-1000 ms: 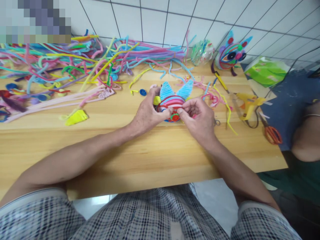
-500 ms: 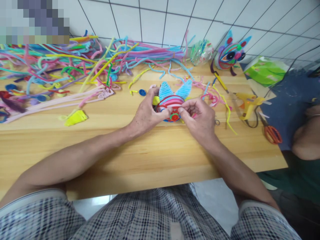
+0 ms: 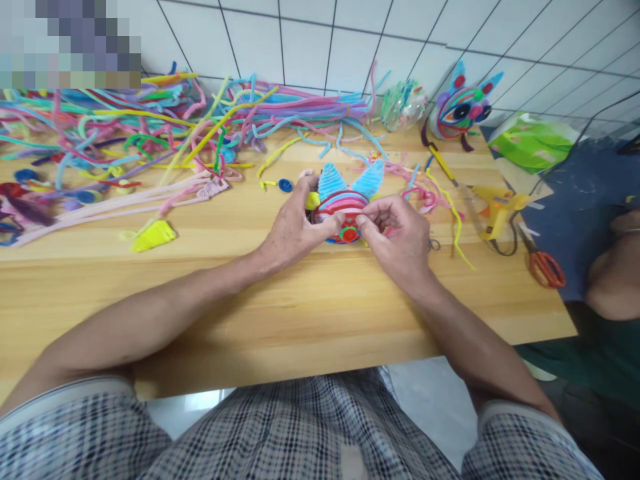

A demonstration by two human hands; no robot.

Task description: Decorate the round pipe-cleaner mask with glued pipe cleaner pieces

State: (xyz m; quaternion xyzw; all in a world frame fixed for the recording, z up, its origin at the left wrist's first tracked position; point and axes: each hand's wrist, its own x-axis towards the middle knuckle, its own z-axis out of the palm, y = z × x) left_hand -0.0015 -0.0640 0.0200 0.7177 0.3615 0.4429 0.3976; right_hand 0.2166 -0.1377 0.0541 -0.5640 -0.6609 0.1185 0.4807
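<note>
A round animal head made of pipe cleaners [image 3: 350,201] is between my hands over the table. It has two blue pointed ears, red, pink and blue bands, and a red nose ringed in green. My left hand [image 3: 300,223] grips it from the left, thumb laid across its front. On the right side, my right hand [image 3: 397,233] pinches at a red strip on the head's front with thumb and forefinger. Its other fingers are curled. My fingers cover part of the face.
Many loose pipe cleaners [image 3: 310,105] lie along the back and left. A finished-looking animal head [image 3: 461,110] stands at the back right. At right lie a yellow glue gun [image 3: 497,210], orange-handled scissors [image 3: 546,268] and a green packet [image 3: 533,143]. Another person's arm [image 3: 615,273] is at the right edge.
Almost nothing differs. Both hands stay in place on the pipe-cleaner head, with at most a very slight shift of the fingers.
</note>
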